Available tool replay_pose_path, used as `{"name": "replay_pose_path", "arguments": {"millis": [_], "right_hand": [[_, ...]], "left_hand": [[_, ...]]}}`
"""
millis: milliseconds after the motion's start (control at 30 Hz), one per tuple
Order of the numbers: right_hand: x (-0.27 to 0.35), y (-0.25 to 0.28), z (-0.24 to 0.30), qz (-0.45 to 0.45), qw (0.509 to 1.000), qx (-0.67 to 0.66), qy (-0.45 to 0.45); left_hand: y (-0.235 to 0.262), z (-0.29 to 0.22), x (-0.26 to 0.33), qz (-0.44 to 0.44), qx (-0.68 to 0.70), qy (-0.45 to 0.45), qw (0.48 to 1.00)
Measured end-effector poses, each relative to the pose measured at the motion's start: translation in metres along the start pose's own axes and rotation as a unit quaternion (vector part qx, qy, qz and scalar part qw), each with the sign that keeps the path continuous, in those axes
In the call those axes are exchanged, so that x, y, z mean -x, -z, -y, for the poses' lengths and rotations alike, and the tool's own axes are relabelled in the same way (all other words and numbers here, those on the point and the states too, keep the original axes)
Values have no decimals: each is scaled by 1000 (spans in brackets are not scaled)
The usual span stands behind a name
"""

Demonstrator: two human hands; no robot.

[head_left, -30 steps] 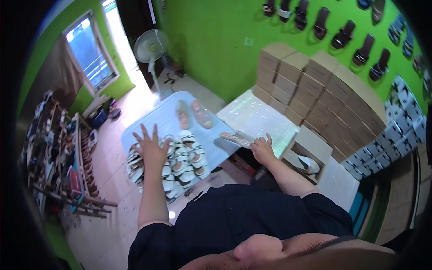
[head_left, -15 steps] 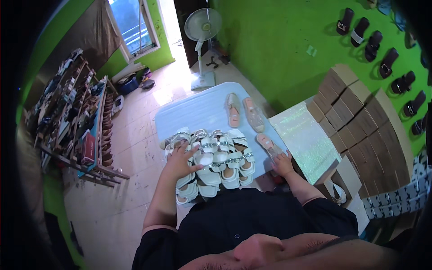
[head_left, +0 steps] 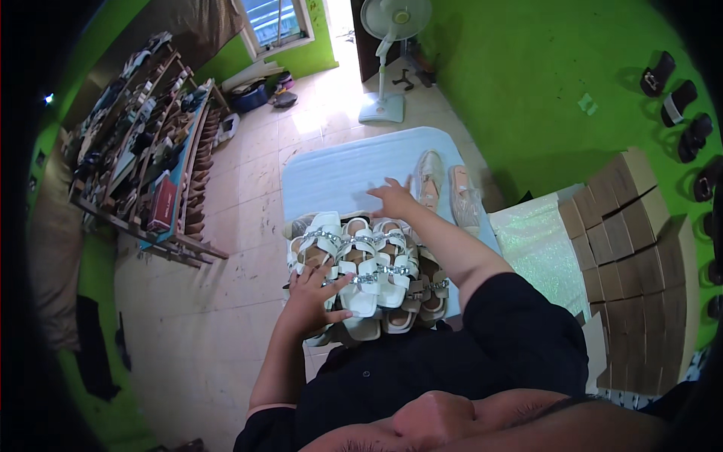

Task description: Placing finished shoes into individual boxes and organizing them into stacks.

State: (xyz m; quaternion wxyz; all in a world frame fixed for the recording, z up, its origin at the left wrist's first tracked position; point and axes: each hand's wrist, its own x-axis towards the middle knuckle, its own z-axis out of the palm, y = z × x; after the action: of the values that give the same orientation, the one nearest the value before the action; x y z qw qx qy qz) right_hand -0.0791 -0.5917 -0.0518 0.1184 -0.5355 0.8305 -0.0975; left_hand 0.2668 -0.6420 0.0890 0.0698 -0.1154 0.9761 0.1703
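Observation:
A pile of white sandals (head_left: 358, 297) with silvery chain-like straps covers the near part of the light-blue padded table (head_left: 331, 166). My left hand (head_left: 310, 295) rests on the pile's left side, its fingers spread. Farther up, my right hand (head_left: 394, 200) reaches across the table with fingers apart and nothing in them. Just right of that hand lies a pale closed-toe slip-on shoe (head_left: 429, 175). Beside it is another flat shoe (head_left: 462, 197), seemingly wrapped in clear plastic. My right forearm hides part of the table's right side.
Stacked brown boxes (head_left: 629, 256) stand to the right, beside a shimmering pale sheet (head_left: 538, 237). A rack full of shoes (head_left: 143, 143) is at the left. Beyond the table stands a white pedestal fan (head_left: 382, 105). Dark sandals (head_left: 678, 102) hang on the green wall.
My right hand has left the pinkish flat shoe at the table's right edge and moved up and leftward, opening. That shoe no longer shows. My left hand stays on the sandals; the view has shifted.

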Motion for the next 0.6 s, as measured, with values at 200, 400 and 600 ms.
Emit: {"name": "replay_pose_path", "arguments": {"millis": [200, 400, 600], "right_hand": [[-83, -32, 52, 225, 973, -20, 43], [-106, -96, 55, 267, 961, 35, 68], [-89, -42, 40, 198, 979, 20, 49]], "left_hand": [[-10, -4, 5, 28, -29, 38, 998], [-17, -4, 8, 20, -7, 43, 999], [-19, -4, 9, 20, -8, 47, 999]]}}
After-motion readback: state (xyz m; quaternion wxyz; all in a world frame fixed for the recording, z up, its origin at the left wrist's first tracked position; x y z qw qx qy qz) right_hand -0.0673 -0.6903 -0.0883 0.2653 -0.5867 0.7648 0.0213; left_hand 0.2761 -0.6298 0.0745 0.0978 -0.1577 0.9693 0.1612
